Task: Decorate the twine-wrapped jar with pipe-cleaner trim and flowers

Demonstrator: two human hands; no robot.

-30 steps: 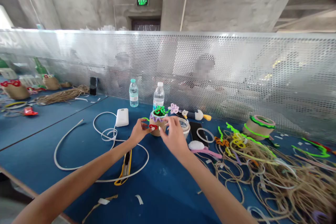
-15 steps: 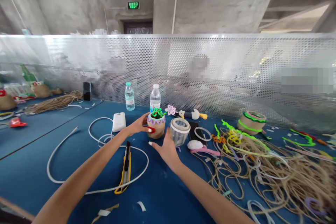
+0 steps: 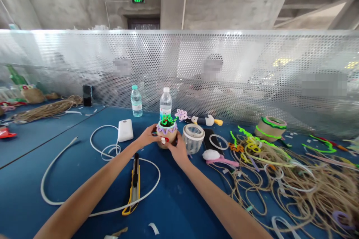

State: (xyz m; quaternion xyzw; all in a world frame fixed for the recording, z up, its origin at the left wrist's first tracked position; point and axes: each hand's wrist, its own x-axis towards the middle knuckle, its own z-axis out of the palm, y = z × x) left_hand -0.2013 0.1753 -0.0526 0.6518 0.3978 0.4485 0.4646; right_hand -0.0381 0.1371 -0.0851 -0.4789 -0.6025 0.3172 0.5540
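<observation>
A small twine-wrapped pot [image 3: 163, 136] stands upright on the blue table, with a wavy purple trim round its rim. Green pipe-cleaner loops [image 3: 167, 120] and a lilac pipe-cleaner flower [image 3: 181, 115] rise from it. My left hand [image 3: 148, 136] is closed round the pot's left side, thumb across its front near a red piece. On the right side my right hand [image 3: 178, 149] is closed against the pot too, its thumb meeting the left one at the front. The fingers behind the pot are hidden. Just right of my right hand sits a clear plastic jar [image 3: 193, 140].
Two water bottles [image 3: 137, 101] stand behind. A white power bank [image 3: 125, 130], a looped white cord [image 3: 45, 179] and a yellow box cutter [image 3: 135, 183] lie left. Tangled twine [image 3: 316, 179] and a green-trimmed pot [image 3: 270, 129] occupy the right. A perforated metal screen [image 3: 238, 71] bounds the table.
My right hand has moved left, from open beside the pot to gripping its right side. My left hand stays on the pot. The view has shifted slightly.
</observation>
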